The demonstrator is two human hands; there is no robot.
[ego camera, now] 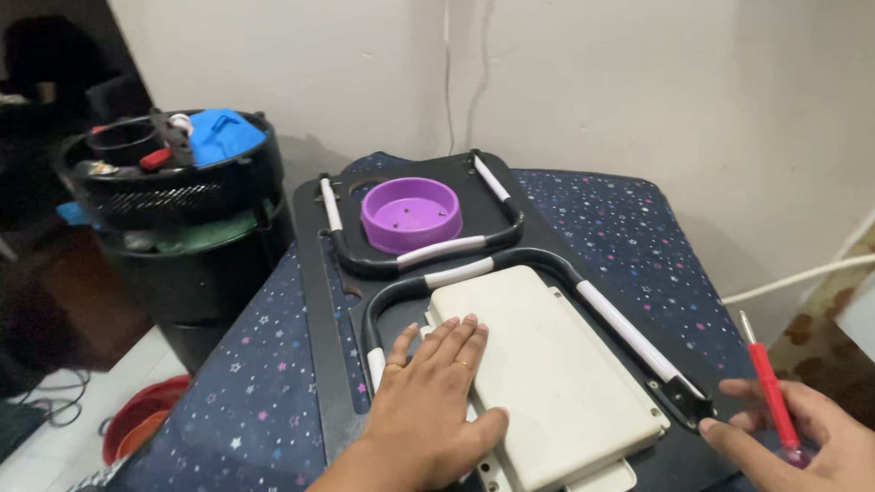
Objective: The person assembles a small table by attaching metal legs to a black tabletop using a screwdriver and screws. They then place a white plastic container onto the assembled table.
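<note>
My left hand (430,401) lies flat, fingers apart, on the near left part of a cream rectangular plastic casing (548,368). The casing rests on a black upturned tray (314,308) with folded black and white tube legs (615,317). My right hand (822,441) sits at the lower right, palm up, loosely holding a red-handled screwdriver (774,399) with its thin metal tip pointing away from me. A purple round bowl (410,213) lies inside the far leg loop of the tray.
The tray sits on a surface covered in dark blue star-patterned cloth (240,418). A black bin (180,216) filled with tools and a blue object stands at the left. Red bowls (138,426) lie on the floor. A white cable (807,274) runs at the right by the wall.
</note>
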